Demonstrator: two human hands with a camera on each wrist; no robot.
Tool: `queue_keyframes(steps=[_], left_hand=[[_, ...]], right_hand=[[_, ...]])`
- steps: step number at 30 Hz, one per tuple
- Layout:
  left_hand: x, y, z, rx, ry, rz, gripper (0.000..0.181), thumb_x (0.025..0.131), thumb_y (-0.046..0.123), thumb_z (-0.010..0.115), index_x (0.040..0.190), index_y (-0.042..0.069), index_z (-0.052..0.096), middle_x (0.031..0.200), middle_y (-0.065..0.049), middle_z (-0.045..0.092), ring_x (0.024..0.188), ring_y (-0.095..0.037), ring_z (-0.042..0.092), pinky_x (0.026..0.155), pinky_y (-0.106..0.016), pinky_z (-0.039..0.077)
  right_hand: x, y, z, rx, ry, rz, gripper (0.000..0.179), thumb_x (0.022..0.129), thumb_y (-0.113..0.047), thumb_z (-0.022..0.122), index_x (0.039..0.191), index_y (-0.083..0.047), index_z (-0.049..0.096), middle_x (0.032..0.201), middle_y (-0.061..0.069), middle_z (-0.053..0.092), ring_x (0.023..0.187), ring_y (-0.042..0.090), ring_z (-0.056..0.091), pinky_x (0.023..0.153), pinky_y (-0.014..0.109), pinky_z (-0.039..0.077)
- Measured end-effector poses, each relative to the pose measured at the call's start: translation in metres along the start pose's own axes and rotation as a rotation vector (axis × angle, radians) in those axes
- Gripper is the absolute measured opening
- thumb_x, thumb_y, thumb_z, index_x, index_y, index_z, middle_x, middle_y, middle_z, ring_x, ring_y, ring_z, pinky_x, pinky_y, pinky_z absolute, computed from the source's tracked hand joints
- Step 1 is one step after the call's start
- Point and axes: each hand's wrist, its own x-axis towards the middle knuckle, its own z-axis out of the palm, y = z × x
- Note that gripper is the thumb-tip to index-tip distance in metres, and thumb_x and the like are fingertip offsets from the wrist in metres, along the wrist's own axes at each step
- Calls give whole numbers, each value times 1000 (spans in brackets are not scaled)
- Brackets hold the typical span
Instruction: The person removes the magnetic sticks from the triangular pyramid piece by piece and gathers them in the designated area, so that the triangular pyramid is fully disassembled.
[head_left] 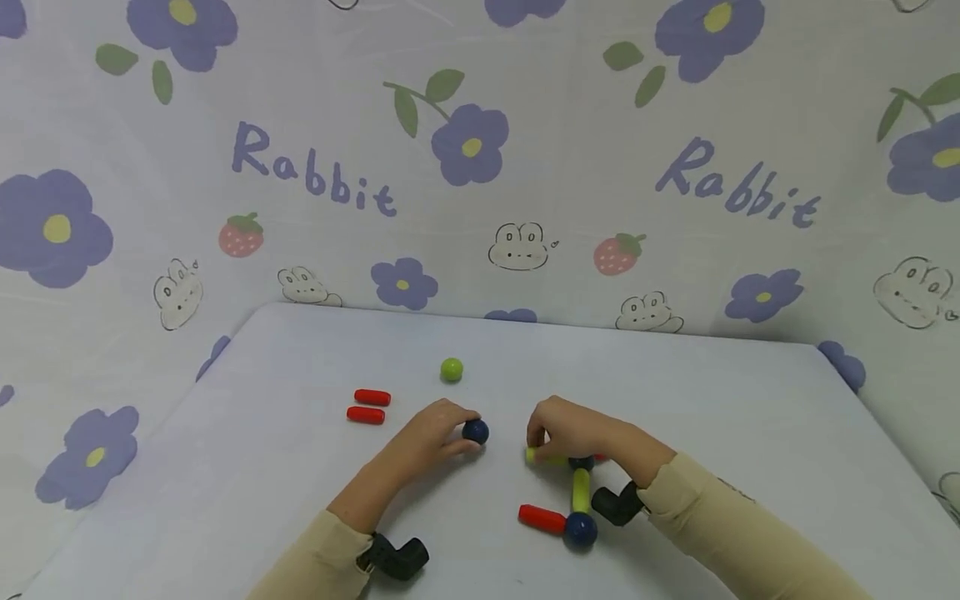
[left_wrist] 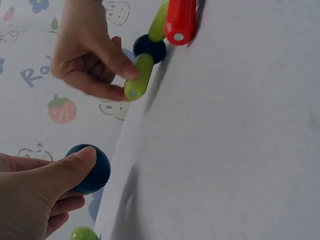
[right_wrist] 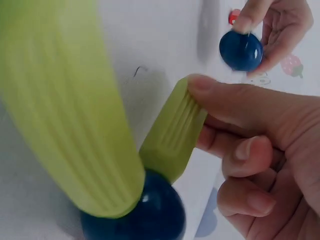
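My left hand (head_left: 429, 440) pinches a loose dark blue ball (head_left: 476, 432) between thumb and fingers. Across a short gap to its right, my right hand (head_left: 576, 429) grips the outer end of a yellow-green ridged rod (right_wrist: 175, 130). That rod's other end meets a blue ball (right_wrist: 145, 215), which also joins a second yellow-green rod (head_left: 581, 492). At the near end of the second rod sits another blue ball (head_left: 581, 531), with a red rod (head_left: 542, 518) pointing left from it. A bit of red (head_left: 602, 457) shows beside the far ball, mostly hidden by the right hand.
Two loose red rods, a farther one (head_left: 372, 397) and a nearer one (head_left: 365, 415), lie side by side left of the left hand. Beyond them is a green ball (head_left: 452, 370). The white table (head_left: 712, 400) backs onto a patterned cloth (head_left: 570, 167).
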Motion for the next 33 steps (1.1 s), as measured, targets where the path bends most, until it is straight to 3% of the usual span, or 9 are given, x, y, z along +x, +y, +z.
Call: queue_keyframes(steps=[4, 6, 12, 18, 20, 23, 27, 33], left_hand=[[13, 10, 10, 62, 51, -19, 42, 84, 30, 68, 118, 7, 62, 110, -6, 68, 102, -19, 61, 89, -33, 50], [22, 15, 19, 56, 86, -75, 42, 84, 31, 68, 118, 7, 62, 109, -7, 68, 99, -19, 61, 86, -33, 51], [55, 19, 41, -134, 270, -270, 39, 81, 24, 72, 114, 4, 65, 102, -10, 69, 73, -13, 55, 73, -31, 49], [82, 14, 49, -239, 416, -357, 38, 82, 18, 71, 116, 1, 63, 109, -14, 68, 72, -13, 55, 77, -35, 51], [87, 13, 50, -251, 440, -369, 38, 82, 16, 70, 117, 0, 62, 109, -15, 67, 73, -17, 57, 79, -37, 51], [93, 12, 51, -268, 456, -380, 38, 83, 14, 69, 117, -2, 61, 112, -18, 66, 89, -25, 64, 87, -39, 50], [96, 9, 54, -247, 455, -413, 39, 84, 15, 68, 118, -2, 61, 117, -18, 64, 113, -31, 59, 96, -40, 46], [100, 6, 57, -236, 456, -401, 40, 85, 16, 68, 119, -3, 59, 119, -19, 62, 114, -32, 58, 98, -39, 45]], right_hand=[[-2, 1, -2, 3, 4, -27, 8, 80, -7, 71, 88, -4, 72, 80, 0, 68, 70, 7, 52, 65, 19, 49], [-3, 2, -4, -7, 6, -20, 8, 80, -6, 71, 87, -4, 72, 80, 0, 68, 70, 7, 53, 65, 19, 49], [-4, 2, -5, -17, 14, -19, 8, 79, -7, 72, 86, -4, 72, 80, 0, 68, 69, 7, 53, 65, 19, 49], [-3, 0, -4, -8, 2, -6, 7, 79, -6, 72, 85, -5, 72, 78, 0, 67, 68, 6, 53, 65, 19, 49], [-2, -1, -4, -3, -3, -6, 7, 79, -6, 72, 85, -5, 72, 78, -1, 67, 68, 6, 53, 64, 19, 49], [-1, -2, -3, 3, -6, -15, 6, 79, -6, 72, 85, -4, 72, 78, 0, 67, 67, 6, 52, 64, 19, 48], [-1, -3, -3, 0, -6, -25, 6, 79, -6, 72, 85, -4, 72, 78, 0, 68, 68, 5, 52, 64, 18, 48], [-4, -3, -5, 10, -6, -11, 6, 79, -5, 72, 85, -3, 72, 79, 1, 68, 69, 6, 54, 65, 19, 49]])
